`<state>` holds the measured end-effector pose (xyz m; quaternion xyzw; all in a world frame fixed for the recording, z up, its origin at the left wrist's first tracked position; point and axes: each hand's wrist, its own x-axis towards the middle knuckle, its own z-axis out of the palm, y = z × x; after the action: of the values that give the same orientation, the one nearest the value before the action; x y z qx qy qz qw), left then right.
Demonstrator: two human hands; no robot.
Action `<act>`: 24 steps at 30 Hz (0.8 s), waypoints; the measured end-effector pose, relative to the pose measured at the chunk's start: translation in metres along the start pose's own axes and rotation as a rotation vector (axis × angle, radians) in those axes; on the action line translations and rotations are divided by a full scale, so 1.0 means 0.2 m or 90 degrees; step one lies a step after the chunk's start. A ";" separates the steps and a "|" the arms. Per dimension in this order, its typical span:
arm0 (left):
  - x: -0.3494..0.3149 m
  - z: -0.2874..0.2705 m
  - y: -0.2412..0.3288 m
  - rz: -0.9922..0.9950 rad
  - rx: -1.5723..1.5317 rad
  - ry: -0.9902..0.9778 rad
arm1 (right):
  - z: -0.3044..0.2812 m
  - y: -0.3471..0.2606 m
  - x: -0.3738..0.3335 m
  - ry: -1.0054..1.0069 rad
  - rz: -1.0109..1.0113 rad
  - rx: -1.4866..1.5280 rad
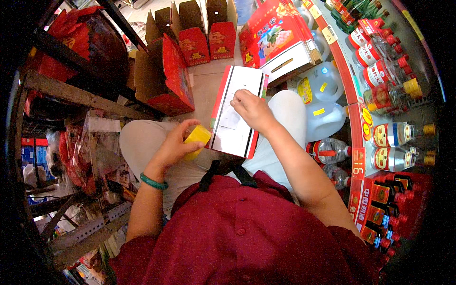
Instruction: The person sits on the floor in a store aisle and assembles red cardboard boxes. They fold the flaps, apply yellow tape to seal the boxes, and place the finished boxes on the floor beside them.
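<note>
A white carton [235,135] with red edges and black lines lies between my knees. My left hand [179,141] is closed around a yellow roll [197,137] that looks like packing tape, next to the carton's left edge. Over the carton's white face, my right hand [251,109] has its fingers curled together. Whatever they pinch, if anything, is hidden. Just below those fingertips, a pale, paper-like patch [230,117] lies on the white face. A green bangle [153,181] circles my left wrist.
Open red cartons [194,45] stand on the floor ahead, with one [164,78] at the left. A red gift box [275,35] and large water jugs [325,118] crowd my right knee. Shelves of bottles [368,52] line the right; a metal rack [90,97] stands left.
</note>
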<state>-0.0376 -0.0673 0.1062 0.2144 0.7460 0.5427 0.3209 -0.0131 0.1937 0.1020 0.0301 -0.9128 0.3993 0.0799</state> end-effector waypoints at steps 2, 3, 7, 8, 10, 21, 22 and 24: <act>-0.03 0.02 0.03 0.030 -0.025 0.003 | 0.00 0.00 0.00 -0.001 -0.001 -0.012; -0.04 0.02 0.03 0.044 -0.037 0.008 | 0.00 -0.01 0.00 -0.004 -0.004 -0.016; -0.05 -0.01 -0.06 -0.059 0.253 0.122 | -0.01 -0.01 0.00 -0.014 -0.004 -0.035; -0.05 -0.01 -0.08 -0.079 0.313 0.147 | -0.02 -0.01 0.00 -0.013 -0.002 -0.037; -0.05 0.00 -0.12 -0.086 0.335 0.152 | -0.02 -0.02 -0.01 -0.008 0.023 -0.061; -0.15 0.22 -0.29 -0.223 -0.030 0.193 | 0.01 -0.03 -0.03 -0.022 0.005 -0.243; -0.14 0.25 -0.22 -0.232 -0.029 0.213 | 0.00 -0.03 -0.03 -0.015 0.003 -0.238; -0.16 0.29 -0.09 -0.252 -0.028 0.255 | 0.00 -0.01 -0.04 -0.004 -0.003 -0.223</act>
<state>0.0263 -0.0549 0.0857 -0.0542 0.8101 0.5169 0.2715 -0.0055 0.1914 0.1017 0.0191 -0.9687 0.2337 0.0817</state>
